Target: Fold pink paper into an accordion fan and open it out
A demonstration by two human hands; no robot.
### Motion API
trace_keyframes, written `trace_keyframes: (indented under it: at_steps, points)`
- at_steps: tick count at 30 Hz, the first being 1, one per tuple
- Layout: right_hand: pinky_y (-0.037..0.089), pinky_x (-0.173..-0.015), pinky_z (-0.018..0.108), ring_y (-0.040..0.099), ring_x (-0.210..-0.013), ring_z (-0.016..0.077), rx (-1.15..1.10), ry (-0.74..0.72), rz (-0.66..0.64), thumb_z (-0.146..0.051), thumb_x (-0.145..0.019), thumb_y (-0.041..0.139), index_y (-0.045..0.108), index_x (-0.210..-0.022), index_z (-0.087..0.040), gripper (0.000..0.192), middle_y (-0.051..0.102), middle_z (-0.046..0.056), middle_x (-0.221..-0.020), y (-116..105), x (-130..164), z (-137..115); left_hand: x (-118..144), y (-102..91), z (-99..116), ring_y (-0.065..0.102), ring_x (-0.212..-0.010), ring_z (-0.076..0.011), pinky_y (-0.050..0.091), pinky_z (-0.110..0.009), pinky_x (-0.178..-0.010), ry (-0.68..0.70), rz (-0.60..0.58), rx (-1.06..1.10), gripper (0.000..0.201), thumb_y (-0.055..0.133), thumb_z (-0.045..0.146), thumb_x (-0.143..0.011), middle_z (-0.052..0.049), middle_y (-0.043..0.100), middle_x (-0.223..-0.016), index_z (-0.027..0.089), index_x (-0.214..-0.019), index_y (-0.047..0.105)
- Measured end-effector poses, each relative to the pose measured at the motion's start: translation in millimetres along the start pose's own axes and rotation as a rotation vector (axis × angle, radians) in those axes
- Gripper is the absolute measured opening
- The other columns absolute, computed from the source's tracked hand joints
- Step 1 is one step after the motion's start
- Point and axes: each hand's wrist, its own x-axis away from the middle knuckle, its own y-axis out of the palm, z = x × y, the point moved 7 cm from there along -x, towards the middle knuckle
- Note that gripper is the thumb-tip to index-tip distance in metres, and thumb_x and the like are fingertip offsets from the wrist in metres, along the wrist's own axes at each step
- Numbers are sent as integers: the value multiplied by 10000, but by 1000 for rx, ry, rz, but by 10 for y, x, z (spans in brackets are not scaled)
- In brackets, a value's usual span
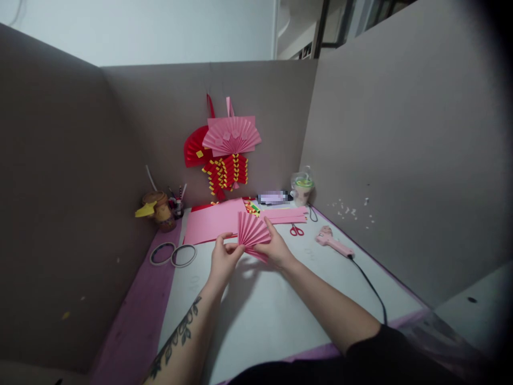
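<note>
Between my two hands is a pink pleated paper fan [251, 230], spread open and held above the white table surface. My left hand [225, 258] pinches the fan's lower left side near where the folds gather. On the other side, my right hand [277, 247] grips its right edge, the thumb up along the pleats. Part of the fan's lower folds is hidden behind my fingers. Just behind it lie pink paper sheets [212, 220] and pink paper strips [285, 215].
Red-handled scissors [296, 230] and a pink glue gun [334, 243] with a black cord lie to the right. Two tape rolls [184, 255] rest at left. A drink cup [302, 190] and a brown cup [162, 211] stand at the back. Fan decorations [232, 135] hang on the grey partition.
</note>
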Motion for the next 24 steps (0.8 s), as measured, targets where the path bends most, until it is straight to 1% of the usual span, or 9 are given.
trace_keyframes:
  at_steps: [4,7,9,13,19,22,24]
  points:
    - [475,-536,249,579,-538,133,-28,23,-26,-172,-583,732,98,-1470,-230,1091,628,-53,-649,3,-15,-10,-10,-41,20,628,-632,-142,442,-245,-645,2,38,35,512,724,311,-649,17,669,-662,199,-1047,422]
    - [440,-493,231,541,-468,120,-105,64,-47,-172,-591,715,47,-1468,-222,1103,587,-86,-556,-1,-28,-21,-26,-92,30,627,-626,-142,442,-248,-642,-30,71,74,535,731,314,-627,17,665,-642,190,-1040,414]
    - [448,-526,243,551,-485,122,-138,84,-41,-170,-576,718,56,-1464,-195,1108,602,-80,-564,-22,-36,-48,-36,-118,36,621,-614,-140,442,-251,-634,-54,82,103,551,735,314,-613,12,662,-633,179,-1038,412]
    - [455,-600,265,575,-529,128,-159,118,-20,-190,-532,742,137,-1442,-149,1093,624,-72,-578,-79,-51,-105,-52,-138,33,620,-609,-143,446,-257,-623,-84,80,138,584,750,330,-592,2,656,-617,163,-1037,409]
    - [461,-694,286,602,-581,133,-162,113,1,-197,-507,772,244,-1394,-153,1032,612,-86,-560,-173,-76,-152,-63,-151,49,621,-607,-143,445,-253,-614,-99,80,140,609,759,338,-575,-5,659,-621,156,-1037,406]
    - [458,-764,312,623,-630,142,-156,105,-2,-198,-513,780,270,-1376,-156,1003,634,-74,-585,-200,-83,-174,-61,-165,61,624,-608,-145,446,-255,-614,-108,93,140,613,758,343,-570,-8,663,-632,156,-1037,407]
    - [458,-782,325,632,-643,151,-151,107,-2,-199,-512,781,274,-1373,-149,1000,646,-63,-602,-210,-83,-187,-56,-165,63,628,-611,-148,447,-256,-615,-114,96,140,622,762,344,-562,-9,663,-632,154,-1038,408]
